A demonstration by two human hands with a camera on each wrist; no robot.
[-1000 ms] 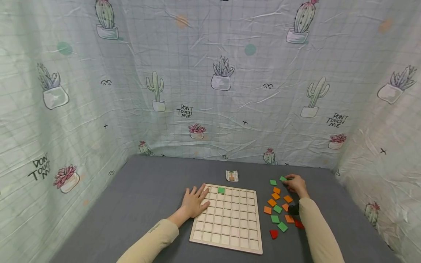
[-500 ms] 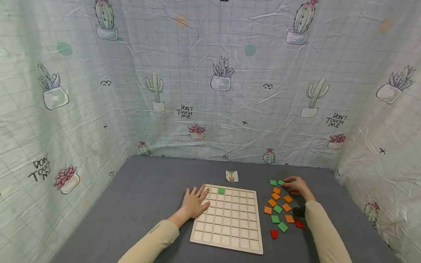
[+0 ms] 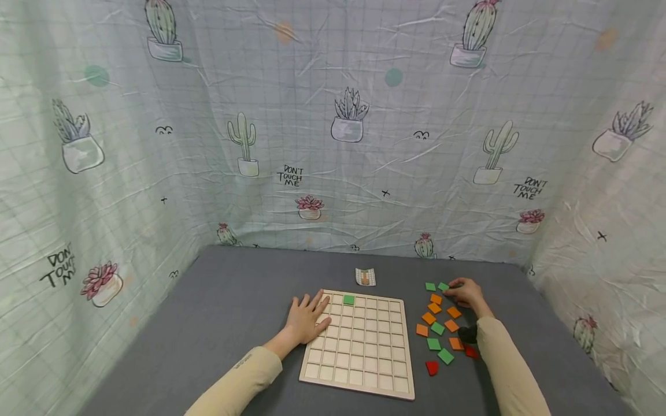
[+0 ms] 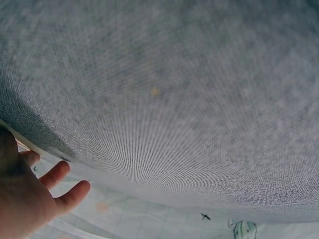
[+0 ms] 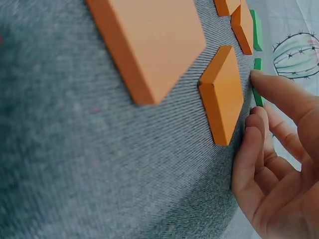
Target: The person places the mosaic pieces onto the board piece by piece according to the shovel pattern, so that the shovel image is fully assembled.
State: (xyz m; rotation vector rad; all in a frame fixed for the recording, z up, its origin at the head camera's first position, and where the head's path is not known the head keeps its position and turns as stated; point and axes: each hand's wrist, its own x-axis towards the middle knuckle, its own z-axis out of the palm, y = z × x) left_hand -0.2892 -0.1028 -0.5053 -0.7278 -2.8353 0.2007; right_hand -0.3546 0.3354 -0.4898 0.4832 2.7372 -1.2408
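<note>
My left hand [image 3: 304, 319] rests with spread fingers on the left edge of a pale wooden grid board [image 3: 359, 346]; in the left wrist view this left hand [image 4: 30, 194] shows straight fingers. One green square tile [image 3: 348, 300] lies in a cell of the board's far row. Right of the board, my right hand [image 3: 468, 293] pinches another green tile [image 3: 443, 286] at the far end of the loose tiles. In the right wrist view the thumb touches this green tile [image 5: 257, 94], fingers opposite and partly hiding it. It stays at table level, beside a second green tile [image 3: 430, 286].
Several orange tiles [image 3: 428, 318] and green tiles [image 3: 445, 356] lie scattered right of the board. Red pieces [image 3: 432, 368] lie nearer me. A small printed card [image 3: 365, 277] lies behind the board. A patterned curtain [image 3: 343, 190] encloses the grey table [image 3: 250, 289].
My right hand has shifted the pinched green tile slightly left, toward the neighbouring green tile. The left hand has stayed on the board.
</note>
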